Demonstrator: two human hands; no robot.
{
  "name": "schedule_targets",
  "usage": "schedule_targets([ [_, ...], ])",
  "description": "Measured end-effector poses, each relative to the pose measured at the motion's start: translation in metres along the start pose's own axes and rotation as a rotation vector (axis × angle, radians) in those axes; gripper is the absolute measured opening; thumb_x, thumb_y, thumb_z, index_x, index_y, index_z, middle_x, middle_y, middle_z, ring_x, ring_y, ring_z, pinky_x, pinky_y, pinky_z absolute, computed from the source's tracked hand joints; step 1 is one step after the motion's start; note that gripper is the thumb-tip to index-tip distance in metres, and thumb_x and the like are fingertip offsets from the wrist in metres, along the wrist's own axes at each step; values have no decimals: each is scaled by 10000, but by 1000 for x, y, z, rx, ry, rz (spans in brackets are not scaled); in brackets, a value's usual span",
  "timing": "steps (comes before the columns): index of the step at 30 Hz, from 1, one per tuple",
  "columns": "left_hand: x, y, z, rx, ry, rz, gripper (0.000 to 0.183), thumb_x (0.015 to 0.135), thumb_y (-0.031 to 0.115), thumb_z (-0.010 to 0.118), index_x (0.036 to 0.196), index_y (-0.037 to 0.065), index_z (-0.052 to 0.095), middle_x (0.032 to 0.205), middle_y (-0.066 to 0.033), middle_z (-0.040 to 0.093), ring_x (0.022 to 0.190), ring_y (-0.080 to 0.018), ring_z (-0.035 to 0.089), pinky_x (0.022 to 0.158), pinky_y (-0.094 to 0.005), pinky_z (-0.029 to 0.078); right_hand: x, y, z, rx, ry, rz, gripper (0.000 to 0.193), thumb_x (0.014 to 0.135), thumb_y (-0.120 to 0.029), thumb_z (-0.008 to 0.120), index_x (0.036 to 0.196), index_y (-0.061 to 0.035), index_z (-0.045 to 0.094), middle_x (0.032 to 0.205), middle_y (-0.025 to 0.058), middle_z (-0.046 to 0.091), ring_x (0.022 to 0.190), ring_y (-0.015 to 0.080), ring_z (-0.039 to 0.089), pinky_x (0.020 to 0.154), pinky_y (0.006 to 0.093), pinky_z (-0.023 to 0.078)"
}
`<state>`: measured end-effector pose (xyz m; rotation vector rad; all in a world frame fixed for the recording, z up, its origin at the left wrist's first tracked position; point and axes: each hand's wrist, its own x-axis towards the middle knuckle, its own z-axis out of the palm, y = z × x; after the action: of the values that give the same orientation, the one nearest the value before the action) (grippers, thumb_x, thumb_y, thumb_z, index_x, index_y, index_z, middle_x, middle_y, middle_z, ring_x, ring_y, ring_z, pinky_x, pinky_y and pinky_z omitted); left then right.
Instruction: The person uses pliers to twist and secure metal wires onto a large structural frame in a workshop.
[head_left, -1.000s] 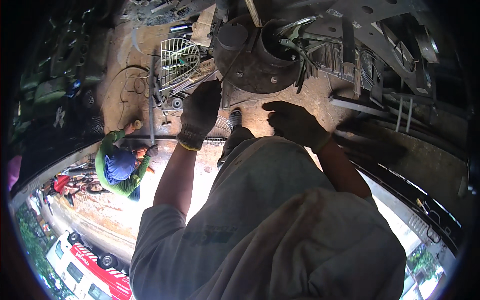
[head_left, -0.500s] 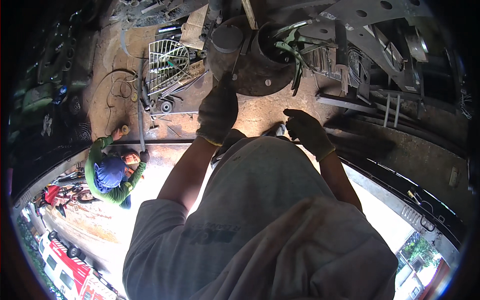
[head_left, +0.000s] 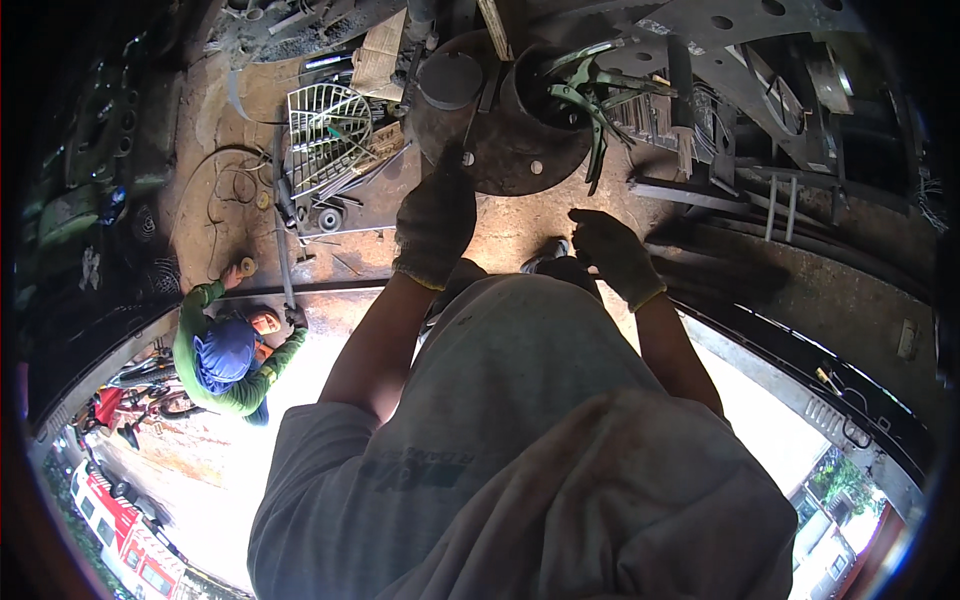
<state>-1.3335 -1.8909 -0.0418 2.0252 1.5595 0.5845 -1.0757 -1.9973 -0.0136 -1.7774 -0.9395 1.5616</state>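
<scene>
My left hand point(head_left: 437, 228), in a grey work glove, is closed at the near edge of a round dark metal plate point(head_left: 505, 178). A thin rod point(head_left: 471, 128) rises from its shaded fingertips over the plate; how the fingers grip it is hidden in shadow. The plate carries a flat disc point(head_left: 449, 80) and a short upright pipe point(head_left: 545, 92). Green locking pliers point(head_left: 588, 98) are clamped at the pipe's right side. My right hand point(head_left: 618, 258), also gloved, hovers right of my knees, its fingers loosely bent and apart, with nothing visible in them.
A co-worker in green point(head_left: 228, 360) crouches at the left, a hand on a long metal bar point(head_left: 281, 220). Beyond lie a wire fan grille point(head_left: 325, 135), cardboard point(head_left: 380, 55) and loose rods. Steel bars point(head_left: 700, 200) and perforated plates point(head_left: 720, 50) crowd the right. A metal ledge point(head_left: 345, 286) crosses behind me.
My right hand has shifted slightly up and left. My left hand stays at the plate's edge with the rod. The surroundings have moved a little in view.
</scene>
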Motion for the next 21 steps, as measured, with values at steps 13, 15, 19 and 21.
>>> schedule_targets([
  [13, 0, 7, 4, -26, -53, -115, 454, 955, 142, 535, 1407, 121, 501, 1063, -214, 681, 887, -375, 674, 737, -445, 542, 15, -18, 20, -244, -146, -73, 345, 934, -217, 608, 1231, -43, 641, 869, 41, 685, 737, 103, 621, 715, 274, 514],
  [15, 1, 6, 4, -47, -34, -116, 453, 950, 134, 534, 1401, 112, 503, 1068, -213, 679, 892, -379, 670, 745, -445, 542, 23, -10, 10, -213, -164, -124, 343, 931, -215, 614, 1224, -40, 644, 871, 42, 686, 740, 102, 620, 720, 272, 510],
  [19, -2, -3, 8, 2, 32, -40, 470, 929, 110, 550, 1396, 95, 503, 1074, -188, 689, 913, -377, 668, 797, -421, 536, 30, -10, -11, -142, -193, -58, 338, 926, -196, 621, 1222, -34, 644, 892, 35, 683, 761, 96, 614, 726, 269, 503],
  [21, -4, -9, 13, -44, 81, -35, 471, 916, 155, 609, 1372, 81, 518, 1059, -183, 693, 938, -345, 678, 807, -414, 528, 32, -2, -19, -79, -219, -54, 335, 926, -183, 619, 1224, -30, 641, 892, 31, 679, 766, 95, 610, 729, 266, 501],
])
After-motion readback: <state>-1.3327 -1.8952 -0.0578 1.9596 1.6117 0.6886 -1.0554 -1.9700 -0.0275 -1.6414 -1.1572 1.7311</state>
